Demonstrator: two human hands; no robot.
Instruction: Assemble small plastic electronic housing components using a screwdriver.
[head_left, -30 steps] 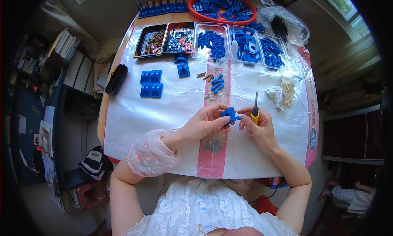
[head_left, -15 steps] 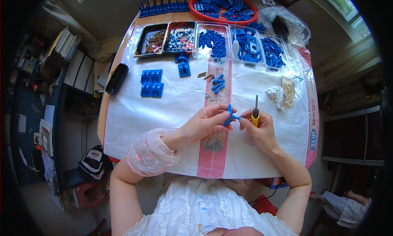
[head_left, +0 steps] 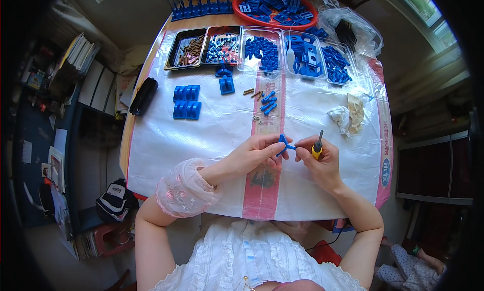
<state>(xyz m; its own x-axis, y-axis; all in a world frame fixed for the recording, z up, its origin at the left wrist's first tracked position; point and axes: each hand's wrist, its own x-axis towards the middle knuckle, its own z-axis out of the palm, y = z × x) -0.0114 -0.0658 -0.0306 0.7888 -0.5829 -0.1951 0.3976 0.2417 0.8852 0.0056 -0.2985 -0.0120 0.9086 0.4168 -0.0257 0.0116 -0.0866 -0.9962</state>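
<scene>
My left hand [head_left: 259,151] is closed on a small blue plastic bracket [head_left: 283,141], pinched between thumb and fingers above the table. A thin blue stem sticks out of the bracket to the right, and the fingertips of my right hand [head_left: 322,162] pinch its end. Tucked in that same right hand is a screwdriver [head_left: 317,149] with a yellow and black handle, its metal shaft pointing up and away from the work. Beyond my hands lie a few loose blue plastic pieces [head_left: 268,103], brass-coloured screws [head_left: 249,91] and small nuts [head_left: 256,118].
Blue brackets [head_left: 187,102] stand grouped at left, near a black case [head_left: 144,96]. Along the back are trays of screws [head_left: 190,53], nuts [head_left: 222,46] and blue parts [head_left: 260,51], with a red basin [head_left: 236,8] behind. Crumpled paper [head_left: 355,114] lies at right.
The bracket has turned slightly between my fingers and sits a little lower. The screwdriver's shaft now leans more to the right. At the far right edge, another person's limbs have shifted.
</scene>
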